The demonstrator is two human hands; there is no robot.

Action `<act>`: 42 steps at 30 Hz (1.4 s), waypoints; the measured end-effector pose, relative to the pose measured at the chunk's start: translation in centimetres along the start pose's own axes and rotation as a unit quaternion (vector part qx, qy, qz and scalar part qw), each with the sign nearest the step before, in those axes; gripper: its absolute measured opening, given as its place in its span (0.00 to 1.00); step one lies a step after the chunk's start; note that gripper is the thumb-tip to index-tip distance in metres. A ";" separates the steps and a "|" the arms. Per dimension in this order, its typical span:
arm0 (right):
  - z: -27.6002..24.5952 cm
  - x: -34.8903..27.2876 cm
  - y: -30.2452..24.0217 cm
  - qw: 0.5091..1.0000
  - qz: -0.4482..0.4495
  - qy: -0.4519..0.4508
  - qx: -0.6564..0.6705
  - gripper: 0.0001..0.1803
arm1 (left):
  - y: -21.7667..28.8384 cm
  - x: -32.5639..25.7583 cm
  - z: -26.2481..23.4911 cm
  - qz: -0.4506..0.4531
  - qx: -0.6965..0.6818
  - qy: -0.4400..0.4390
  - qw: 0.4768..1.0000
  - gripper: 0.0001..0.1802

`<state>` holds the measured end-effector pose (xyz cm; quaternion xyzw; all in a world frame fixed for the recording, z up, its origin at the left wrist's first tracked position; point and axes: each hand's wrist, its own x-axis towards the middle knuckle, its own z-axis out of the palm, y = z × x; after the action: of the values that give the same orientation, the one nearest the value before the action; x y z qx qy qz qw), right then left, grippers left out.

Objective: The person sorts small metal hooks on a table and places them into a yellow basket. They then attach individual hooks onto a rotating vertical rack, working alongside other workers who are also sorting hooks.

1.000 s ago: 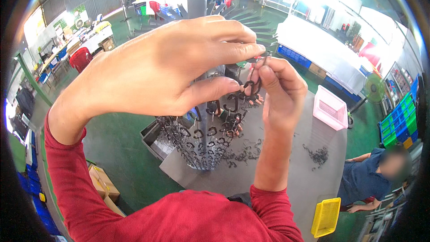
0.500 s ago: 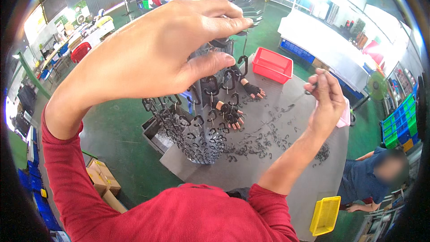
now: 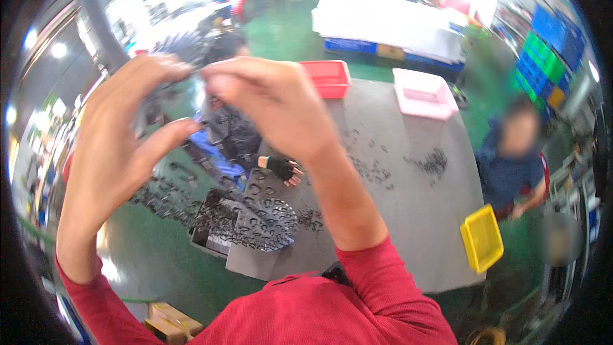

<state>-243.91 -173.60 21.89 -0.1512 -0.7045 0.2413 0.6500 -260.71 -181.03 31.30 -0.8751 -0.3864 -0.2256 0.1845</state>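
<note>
My left hand (image 3: 112,134) is raised at the left with its thumb and fingers curved apart, beside a hanging rack of small black hooks (image 3: 265,223). Close to its fingertips, my right hand (image 3: 271,99) is pinched closed. Motion blur and the hand itself hide what that pinch holds. The black hooks hang in many rows below both hands, down over the near left corner of the grey table (image 3: 408,223). Loose black hooks (image 3: 370,169) lie scattered on the tabletop, with a denser pile (image 3: 434,163) toward the right.
Across the rack stands another person, whose black fingerless glove (image 3: 281,169) rests at the table. A red tray (image 3: 329,80), a pink tray (image 3: 424,92) and a yellow basket (image 3: 482,239) sit along the edges. Someone in dark blue (image 3: 511,160) is at the right. Cardboard boxes (image 3: 169,322) lie lower left.
My right hand has moved left from over the table, where it pinched a small black hook, to my left fingertips. My left hand shows farther left and lower. The whole view has shifted.
</note>
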 end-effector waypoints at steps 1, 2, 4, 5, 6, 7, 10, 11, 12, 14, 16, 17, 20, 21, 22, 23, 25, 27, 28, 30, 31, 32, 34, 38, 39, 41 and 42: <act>0.5 0.1 -0.6 0.996 0.031 0.000 0.089 0.07 | 0.1 -0.1 0.1 -0.005 -0.008 0.010 1.000 0.25; 0.6 -0.1 -0.5 0.984 0.060 0.004 0.170 0.07 | 0.0 0.1 0.8 -0.005 -0.024 0.020 0.999 0.24; 0.3 0.0 -0.6 0.984 0.085 -0.024 0.157 0.07 | 0.4 0.0 0.3 -0.006 -0.057 -0.014 0.998 0.27; 0.0 0.0 -0.8 0.975 0.118 -0.021 0.187 0.07 | 0.6 0.0 0.4 -0.006 -0.079 -0.021 0.997 0.27; 1.1 0.3 -1.1 0.968 0.120 -0.041 0.216 0.06 | 1.1 -1.1 -1.2 -0.036 -0.073 -0.033 0.996 0.28; 1.1 0.3 -0.9 0.969 0.118 -0.030 0.217 0.05 | 0.9 -1.2 -1.6 -0.018 -0.057 -0.070 0.996 0.29; 0.7 0.2 -1.2 0.964 0.122 -0.033 0.233 0.05 | 0.7 -1.3 -1.6 0.018 -0.016 -0.093 0.995 0.29; 0.7 0.1 -1.2 0.961 0.124 -0.040 0.242 0.05 | 0.6 -1.3 -1.6 0.020 -0.017 -0.110 0.994 0.28; 0.7 0.0 -1.3 0.963 0.121 -0.033 0.239 0.05 | 0.5 -1.3 -1.5 0.028 0.001 -0.109 0.994 0.28; 0.8 -0.2 -1.3 0.965 0.112 -0.020 0.235 0.06 | 0.4 -1.2 -1.4 0.042 0.040 -0.107 0.993 0.27; 0.7 -0.3 -1.1 0.960 0.104 0.003 0.261 0.06 | 0.2 -1.3 -1.4 0.040 0.043 -0.106 0.993 0.26; 0.5 -0.3 -1.0 0.957 0.100 0.015 0.273 0.06 | 0.1 -1.3 -1.3 0.040 0.045 -0.105 0.993 0.26; -1.7 -1.0 -0.5 0.973 0.076 0.061 0.211 0.06 | -0.7 -1.1 -0.8 0.052 0.049 -0.099 0.993 0.25; -2.8 -1.3 -0.4 0.982 0.077 0.066 0.161 0.06 | -1.5 -1.4 -0.4 0.044 0.064 -0.096 0.992 0.25; -3.4 -1.4 -0.4 0.987 0.076 0.065 0.124 0.06 | -1.9 -1.9 -0.9 0.034 0.072 -0.097 0.992 0.25; -4.1 -1.3 0.1 0.988 0.080 0.081 0.104 0.07 | -2.1 -2.4 -1.4 0.025 0.080 -0.097 0.992 0.25; -6.1 -1.5 0.8 0.986 0.092 0.139 -0.025 0.09 | -2.2 -2.7 -1.6 0.029 0.086 -0.092 0.992 0.26; -8.3 -2.3 2.0 0.941 0.078 0.181 -0.275 0.12 | -1.9 -2.7 -1.6 0.037 0.096 -0.089 0.991 0.26; -8.7 -2.5 2.9 0.889 0.052 0.180 -0.417 0.13 | -1.9 -2.8 -1.7 0.034 0.091 -0.090 0.991 0.27; -7.6 -2.9 3.9 0.813 0.142 0.131 -0.549 0.08 | -1.6 -3.4 -2.3 0.020 0.086 -0.094 0.992 0.27; -9.0 -3.5 3.6 0.738 0.188 0.122 -0.636 0.07 | -2.0 -2.4 -1.2 0.040 0.065 -0.087 0.993 0.27; -10.2 -4.8 4.4 0.706 0.188 0.120 -0.672 0.07 | -2.1 -1.3 -0.1 0.063 0.045 -0.082 0.994 0.28; -7.6 -5.3 4.3 0.631 0.159 0.062 -0.757 0.07 | -1.3 -1.5 -0.9 0.045 0.037 -0.075 0.995 0.28; -3.2 -4.5 1.0 0.927 0.131 0.024 -0.350 0.12 | -0.8 -1.6 -1.1 0.022 -0.026 -0.070 0.997 0.29; -2.5 -4.9 0.8 0.944 0.082 0.033 -0.319 0.11 | -1.0 -1.4 -0.9 0.028 -0.035 -0.069 0.997 0.29; -1.6 -5.7 -0.1 0.957 0.063 0.028 -0.280 0.11 | -1.2 -1.3 -0.9 0.041 -0.035 -0.069 0.996 0.29; -0.7 -6.1 -0.9 0.964 0.080 0.013 -0.255 0.10 | -1.3 -1.8 -1.3 0.040 -0.021 -0.072 0.996 0.29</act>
<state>-242.43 -177.44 17.21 -0.3710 -0.7196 0.1033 0.5777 -263.11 -181.89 31.62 -0.9077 -0.3582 -0.1621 0.1464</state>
